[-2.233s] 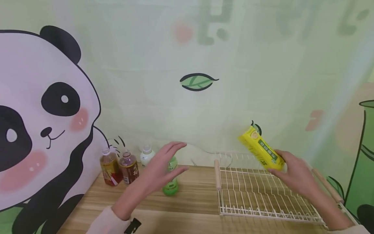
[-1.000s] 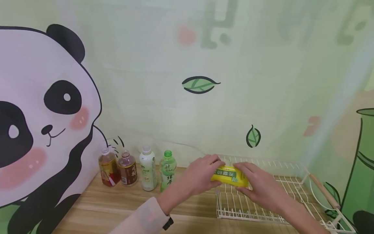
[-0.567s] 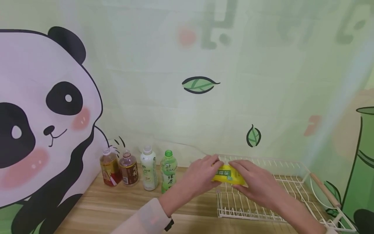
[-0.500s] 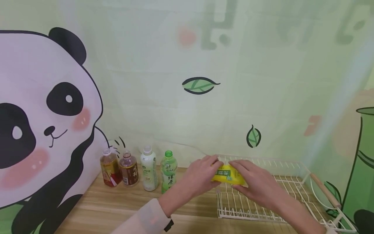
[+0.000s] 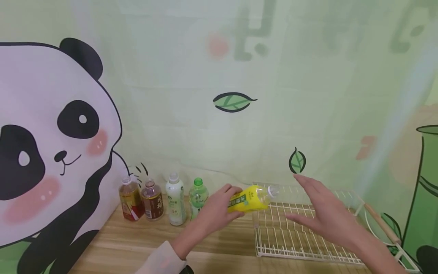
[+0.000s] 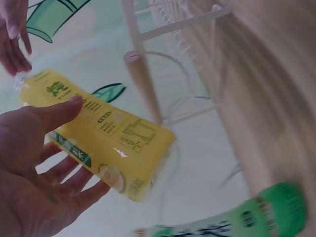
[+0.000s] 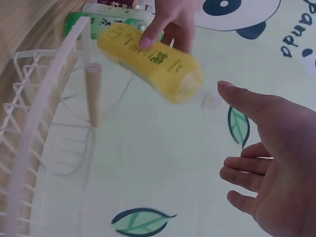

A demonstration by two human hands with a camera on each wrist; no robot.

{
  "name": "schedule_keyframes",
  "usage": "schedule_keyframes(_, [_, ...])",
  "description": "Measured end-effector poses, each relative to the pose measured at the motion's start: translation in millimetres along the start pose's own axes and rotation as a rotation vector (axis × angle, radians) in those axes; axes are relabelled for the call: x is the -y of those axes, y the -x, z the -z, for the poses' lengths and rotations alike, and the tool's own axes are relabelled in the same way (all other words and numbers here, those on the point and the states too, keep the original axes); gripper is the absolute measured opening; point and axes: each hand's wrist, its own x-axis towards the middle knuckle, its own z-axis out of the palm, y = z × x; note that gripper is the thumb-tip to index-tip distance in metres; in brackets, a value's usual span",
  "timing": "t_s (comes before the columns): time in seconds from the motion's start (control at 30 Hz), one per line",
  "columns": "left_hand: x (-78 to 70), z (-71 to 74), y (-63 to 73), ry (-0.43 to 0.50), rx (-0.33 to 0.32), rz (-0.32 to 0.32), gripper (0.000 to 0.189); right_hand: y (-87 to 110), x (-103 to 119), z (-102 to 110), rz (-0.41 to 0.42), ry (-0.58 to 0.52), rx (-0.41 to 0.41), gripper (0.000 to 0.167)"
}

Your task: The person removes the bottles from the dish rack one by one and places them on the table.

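Note:
A yellow-labelled drink bottle point(image 5: 249, 199) is held in the air, tilted, its clear neck pointing right. My left hand point(image 5: 216, 209) grips it near the base; in the left wrist view the thumb point(image 6: 66, 112) lies across one side and the fingers curl under the other. My right hand point(image 5: 328, 217) is off the bottle, to the right of its neck, with fingers and thumb spread apart and holding nothing. In the right wrist view a gap shows between the right hand point(image 7: 276, 153) and the bottle point(image 7: 148, 61).
A white wire rack point(image 5: 308, 232) with wooden handles point(image 5: 381, 222) stands below the hands. To the left stand a green bottle point(image 5: 198, 196), a white bottle point(image 5: 175, 201), a brown-labelled bottle point(image 5: 152, 201) and a red-and-yellow bottle point(image 5: 131, 199) on the wooden table point(image 5: 137, 243).
The yellow-labelled bottle went from the right hand into both hands. Then the right hand let go and drew back right, while the left hand kept its grip and moved slightly left.

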Motion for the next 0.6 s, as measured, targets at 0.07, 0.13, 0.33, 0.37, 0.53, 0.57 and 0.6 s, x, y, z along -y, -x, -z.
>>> schedule_keyframes(0.07, [6.7, -4.9, 5.0, 0.070, -0.017, 0.048, 0.063, 9.2, -6, -1, -0.045, -0.029, 0.013, 0.097])
schedule_keyframes(0.13, [12.2, -11.3, 7.5, 0.147, -0.046, 0.085, 0.062, 18.0, -14, -7, -0.067, -0.056, 0.015, 0.090])
schedule_keyframes(0.33, [27.8, -40.6, 8.0, 0.309, -0.133, 0.173, 0.060, 43.0, -32, -47, -0.048, -0.124, 0.030, 0.071])
schedule_keyframes(0.37, [30.8, -46.9, 7.7, 0.326, -0.137, 0.193, 0.059, 46.9, -34, -55, -0.056, -0.134, 0.051, 0.070])
schedule_keyframes(0.53, [41.4, -72.9, 6.9, 0.428, -0.132, 0.289, 0.059, 62.1, -39, -82, -0.091, -0.196, 0.185, 0.065])
schedule_keyframes(0.57, [42.5, -76.4, 7.0, 0.445, -0.134, 0.306, 0.059, 63.3, -40, -86, -0.085, -0.206, 0.209, 0.063])
schedule_keyframes(0.6, [43.4, -79.2, 7.3, 0.460, -0.138, 0.319, 0.059, 63.9, -41, -89, -0.080, -0.225, 0.229, 0.062])
